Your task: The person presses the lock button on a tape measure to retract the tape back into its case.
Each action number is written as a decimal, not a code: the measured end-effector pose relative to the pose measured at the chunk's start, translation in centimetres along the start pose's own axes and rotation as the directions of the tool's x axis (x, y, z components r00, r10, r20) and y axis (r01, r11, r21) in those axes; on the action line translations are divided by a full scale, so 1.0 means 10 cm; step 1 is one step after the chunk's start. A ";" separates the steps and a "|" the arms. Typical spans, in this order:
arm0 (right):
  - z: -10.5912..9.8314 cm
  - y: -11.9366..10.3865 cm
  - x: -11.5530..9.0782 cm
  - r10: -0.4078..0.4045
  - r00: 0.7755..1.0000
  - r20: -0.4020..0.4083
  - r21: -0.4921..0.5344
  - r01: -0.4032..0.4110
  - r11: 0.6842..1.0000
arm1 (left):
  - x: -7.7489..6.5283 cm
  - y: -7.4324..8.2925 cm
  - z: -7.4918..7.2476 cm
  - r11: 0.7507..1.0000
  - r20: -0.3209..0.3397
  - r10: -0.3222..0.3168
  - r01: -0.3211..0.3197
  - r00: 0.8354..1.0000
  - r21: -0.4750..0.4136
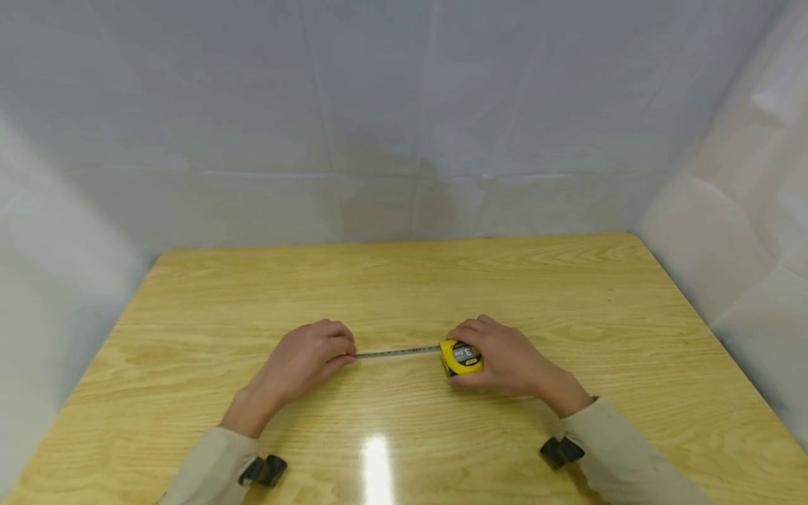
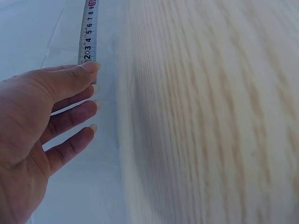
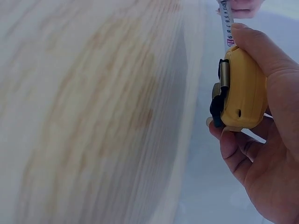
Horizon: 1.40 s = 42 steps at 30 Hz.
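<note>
Tape measure case (image 1: pixel 452 360): smooth yellow plastic, soft sheen. Small fitting on case (image 3: pixel 224 74): bright metal. Tape blade (image 2: pixel 88 35): thin, metallic, printed. Tabletop (image 1: pixel 391 294): wood-grained, smooth, glossy, reflecting light at near side. Far wall covering (image 1: pixel 379 105): creased sheeting, paper or plastic uncertain. Left sleeve (image 1: pixel 211 463), right sleeve (image 1: pixel 625 445): matt cloth.

Location type: screened work booth, apparently indoors. The kind of building around it (home, office or workshop) cannot be determined. Work surface: one table (image 1: pixel 404 291) with a yellowish wood-grain top and rounded far corners. Enclosure: a pale back sheet (image 1: pixel 379 105) stands just beyond the far edge; a left sheet (image 1: pixel 50 280) and a right sheet (image 1: pixel 745 224) flank the sides. Creases and straight fold lines indicate thin, flexible material. Lighting: a bright glare patch (image 1: pixel 376 466) shows on the near part of the top.
</note>
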State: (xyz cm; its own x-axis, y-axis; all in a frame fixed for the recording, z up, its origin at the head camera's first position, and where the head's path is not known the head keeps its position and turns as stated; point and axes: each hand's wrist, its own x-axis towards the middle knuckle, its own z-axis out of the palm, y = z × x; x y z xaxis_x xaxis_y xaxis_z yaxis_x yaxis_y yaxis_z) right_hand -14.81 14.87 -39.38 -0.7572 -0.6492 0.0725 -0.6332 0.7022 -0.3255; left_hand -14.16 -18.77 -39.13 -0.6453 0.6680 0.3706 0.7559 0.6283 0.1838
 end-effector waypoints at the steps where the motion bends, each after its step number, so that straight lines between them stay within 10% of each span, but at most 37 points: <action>1: 0.00 0.00 0.00 -0.001 1.000 -0.001 0.000 0.001 1.000 | 0.00 0.00 0.00 1.000 -0.001 -0.001 0.001 1.000 0.000; 42: 0.07 -0.24 0.18 -0.016 1.000 -0.015 0.021 0.016 1.000 | 0.30 0.22 0.07 0.999 0.025 0.044 -0.044 0.999 -0.010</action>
State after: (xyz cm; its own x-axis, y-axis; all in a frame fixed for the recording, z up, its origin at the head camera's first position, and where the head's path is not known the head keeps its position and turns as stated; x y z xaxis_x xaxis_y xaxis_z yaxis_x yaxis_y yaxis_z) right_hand -14.54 11.79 -39.07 -0.7496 -0.6555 0.0921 -0.6417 0.6855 -0.3441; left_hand -14.46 -15.12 -38.23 -0.6142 0.7047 0.3552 0.7843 0.5947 0.1764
